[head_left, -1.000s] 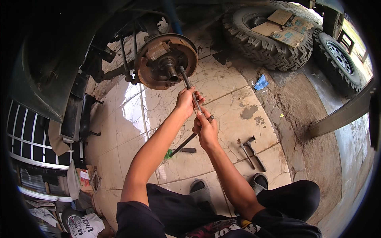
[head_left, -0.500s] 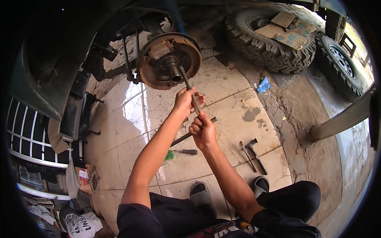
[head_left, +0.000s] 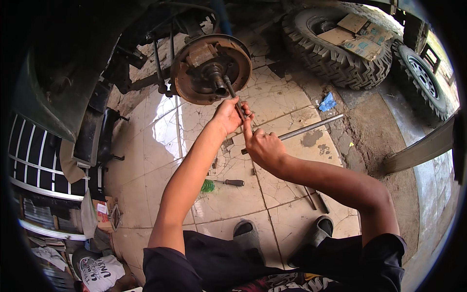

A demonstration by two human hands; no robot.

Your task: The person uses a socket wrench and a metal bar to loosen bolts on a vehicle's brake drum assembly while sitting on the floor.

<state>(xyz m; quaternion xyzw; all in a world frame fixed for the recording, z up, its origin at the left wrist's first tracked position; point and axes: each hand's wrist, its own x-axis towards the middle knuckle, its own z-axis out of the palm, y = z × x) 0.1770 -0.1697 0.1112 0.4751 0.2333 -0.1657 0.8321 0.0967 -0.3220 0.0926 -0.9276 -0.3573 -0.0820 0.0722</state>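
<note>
A rusty brake backing plate (head_left: 238,53) with a hub spindle (head_left: 220,82) at its middle sits at the top. A long wrench shaft (head_left: 233,92) runs from beside the spindle down toward me. My left hand (head_left: 228,116) wraps around this shaft just below the plate. My right hand (head_left: 265,148) is palm down, its index finger stretched along the shaft and its other fingers curled over a steel bar (head_left: 311,127). The bar crosses below the shaft and sticks out well to the right; the joint between them is hidden by my hand.
On the tiles lie a screwdriver (head_left: 233,183), a green object (head_left: 208,186), and a hammer (head_left: 322,202) partly hidden behind my right forearm. A big tyre (head_left: 335,63) with cardboard (head_left: 367,41) stands back right, a second wheel (head_left: 421,78) beyond. A blue rag (head_left: 328,101) lies nearby.
The steel bar has shifted right and now sticks out far past my right hand. My right elbow has swung outward, and that hand has turned palm down. My left hand stays on the shaft.
</note>
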